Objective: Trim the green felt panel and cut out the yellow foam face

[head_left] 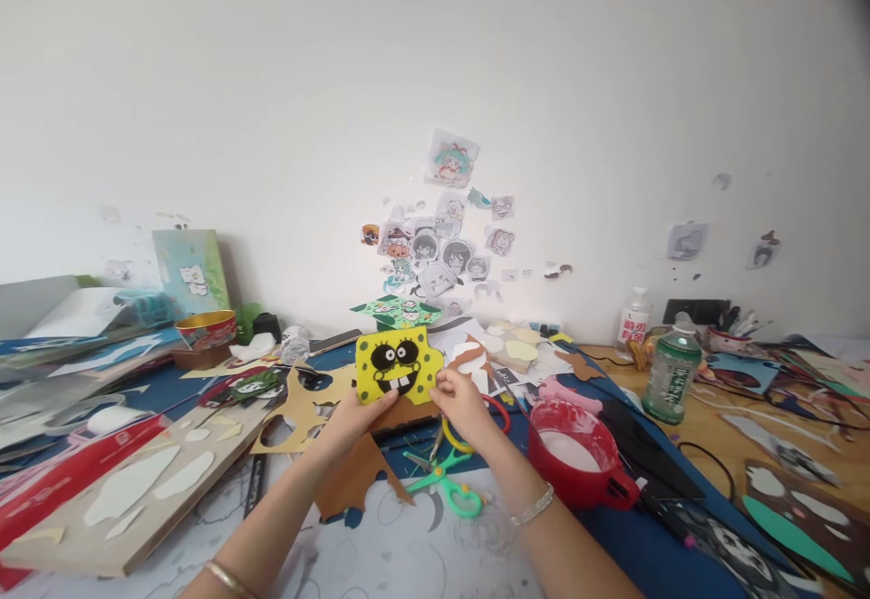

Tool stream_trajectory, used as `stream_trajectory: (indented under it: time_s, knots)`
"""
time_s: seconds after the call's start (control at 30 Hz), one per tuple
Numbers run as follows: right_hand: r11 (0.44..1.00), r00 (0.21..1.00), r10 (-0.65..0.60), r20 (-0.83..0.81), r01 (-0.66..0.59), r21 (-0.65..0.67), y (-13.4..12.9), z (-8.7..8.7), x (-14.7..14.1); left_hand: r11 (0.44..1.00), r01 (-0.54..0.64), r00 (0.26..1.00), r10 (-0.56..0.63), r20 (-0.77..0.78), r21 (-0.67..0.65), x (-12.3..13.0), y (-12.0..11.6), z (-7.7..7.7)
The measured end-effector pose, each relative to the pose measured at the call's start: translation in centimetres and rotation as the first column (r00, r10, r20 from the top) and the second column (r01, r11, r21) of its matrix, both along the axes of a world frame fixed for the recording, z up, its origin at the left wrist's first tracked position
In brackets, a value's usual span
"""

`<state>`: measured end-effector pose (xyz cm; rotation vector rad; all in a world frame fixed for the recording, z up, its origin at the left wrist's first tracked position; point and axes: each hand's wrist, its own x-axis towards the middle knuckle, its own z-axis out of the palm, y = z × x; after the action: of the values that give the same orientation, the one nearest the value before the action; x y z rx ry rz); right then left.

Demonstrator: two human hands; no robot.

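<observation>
A yellow SpongeBob cutout [422, 354] with green spots, big black-rimmed eyes and two white teeth is held up, facing me. My left hand [363, 416] grips its lower left edge, the thumb lying across the front below the mouth. At the lower right corner my right hand [462, 404] pinches the edge between thumb and fingers. Below the hands, green-handled scissors [449, 481] lie with their blades apart on a sheet of drawings [381, 545]. A brown paper offcut [350, 481] is beside them. Yellow and red handles [501, 413] show partly behind my right wrist.
To the right stand a red pot [577, 454] with white contents and a green-tinted bottle [672, 372]. A board with paper scraps [142, 499] lies at the left. Tan offcuts [299, 409] are near my left hand. Drawings [435, 246] cover part of the wall.
</observation>
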<state>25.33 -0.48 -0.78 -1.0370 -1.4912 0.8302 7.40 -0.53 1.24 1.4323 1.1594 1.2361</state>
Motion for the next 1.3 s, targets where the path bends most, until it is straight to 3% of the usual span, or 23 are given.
stream_trajectory:
  time_s: [0.3, 0.47, 0.57, 0.67, 0.8, 1.0, 1.3]
  knots:
    - [0.996, 0.994, -0.085, 0.073, 0.083, 0.026, 0.2, -0.4, -0.3, 1.0, -0.025, 0.997, 0.024, -0.074, -0.005, -0.1, -0.3, 0.5]
    - [0.991, 0.974, -0.13, 0.184, 0.134, -0.005, 0.0, 0.0, -0.3, 0.991, -0.135, 0.989, 0.135, -0.06, -0.004, -1.2, 0.4, 0.6]
    - [0.966, 0.913, -0.251, 0.321, 0.26, 0.015, 0.1, 0.2, 0.9, 0.976, -0.218, 0.976, 0.218, -0.002, -0.016, -2.4, 1.2, 0.5]
    - [0.935, 0.804, -0.336, 0.491, 0.348, 0.069, 0.4, -0.2, 2.3, 0.951, -0.31, 0.95, 0.31, 0.037, -0.002, -3.4, 1.9, 0.5]
    - [0.955, 0.697, -0.279, 0.661, 0.271, 0.118, 0.9, -1.4, 2.7, 0.926, -0.375, 0.927, 0.374, 0.032, 0.043, -3.9, 2.2, 0.6]
    - [0.977, 0.58, -0.211, 0.787, 0.115, 0.177, 1.3, -2.9, 1.5, 0.924, -0.379, 0.926, 0.378, 0.024, 0.052, -3.9, 2.1, 0.7]
    - [0.975, 0.436, -0.224, 0.872, 0.089, 0.206, 1.3, -3.1, 0.7, 0.923, -0.383, 0.924, 0.382, 0.029, 0.037, -3.8, 2.3, 0.4]
